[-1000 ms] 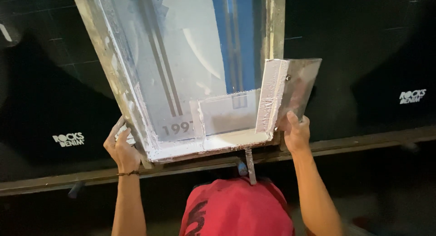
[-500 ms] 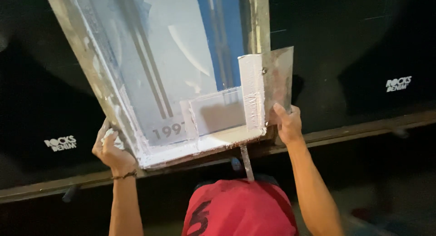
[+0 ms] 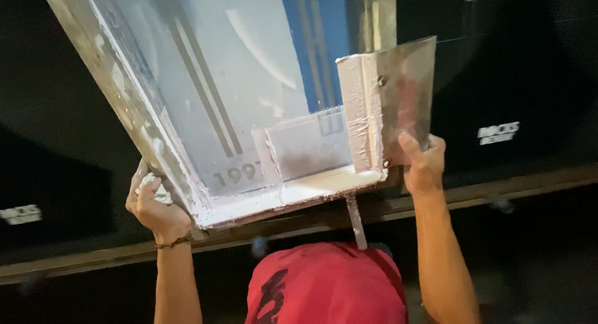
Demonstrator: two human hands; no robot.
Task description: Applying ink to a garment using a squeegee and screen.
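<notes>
A screen-printing frame (image 3: 124, 106) with a metal rim and a pale mesh is tilted up in front of me. White ink (image 3: 311, 188) lies pooled along its lower edge. A wide scraper with a metal blade (image 3: 405, 93) stands inside the frame's right corner. My left hand (image 3: 152, 202) grips the lower left rim, a white-smeared rag bunched under its fingers. My right hand (image 3: 423, 165) holds the lower right corner, its thumb pressed on the scraper's blade. A red cap (image 3: 324, 286) shows between my raised arms.
Black cloth (image 3: 517, 68) with a small white printed mark lies on both sides behind the frame. A long wooden rail (image 3: 529, 187) runs across below it. A thin strip (image 3: 356, 221) hangs down from the frame's lower edge.
Both hands keep hold of the frame. The frame has swung a little and now fills more of the view. My right hand sits slightly higher against the scraper's blade.
</notes>
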